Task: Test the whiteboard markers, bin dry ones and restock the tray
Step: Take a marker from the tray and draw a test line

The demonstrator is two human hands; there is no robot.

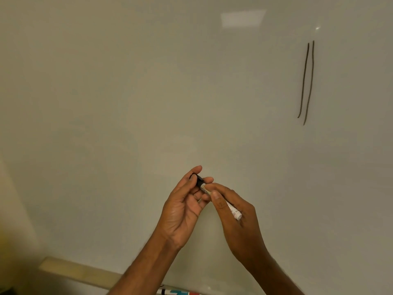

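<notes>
Whiteboard [148, 81]: fills the view behind and above both hands; glossy, with a ceiling light reflected high up.
Tray [80, 271]: pale ledge well below and left of the left hand, running along the board's lower edge.
Item on tray [176, 292]: lies directly below the left wrist, white with teal and red print. Cut off by the frame edge, so marker or packet cannot be told.
Left hand [182, 207]: palm toward the camera, thumb and fingertips curled round the cap.
Cap [198, 179]: black, pinched at the left fingertips and meeting the barrel end. Seated or part-way off cannot be told.
Marker [235, 212]: white barrel slanting down-right from the cap and through the right hand; its tail end pokes out past the thumb base.
Right hand [236, 222]: just right of the left hand and touching it at the fingertips. Thumb and forefinger are clamped on the barrel close to the cap.
Test strokes [307, 81]: two dark, near-vertical lines high up and well right of the right hand. Both look solid.
Step (judged): working the cap; whether on or off is not shown.
Technique: keep the cap in line with the barrel and move it straight along that line. A slight twist frees a tight cap. If closing, press until it seats fully, or the tip dries. If opening, keep the cap in the left hand and draw a fresh stroke beside the existing two for comparison.
Risk: ink on the fingers if the grip slides toward the tip.
</notes>
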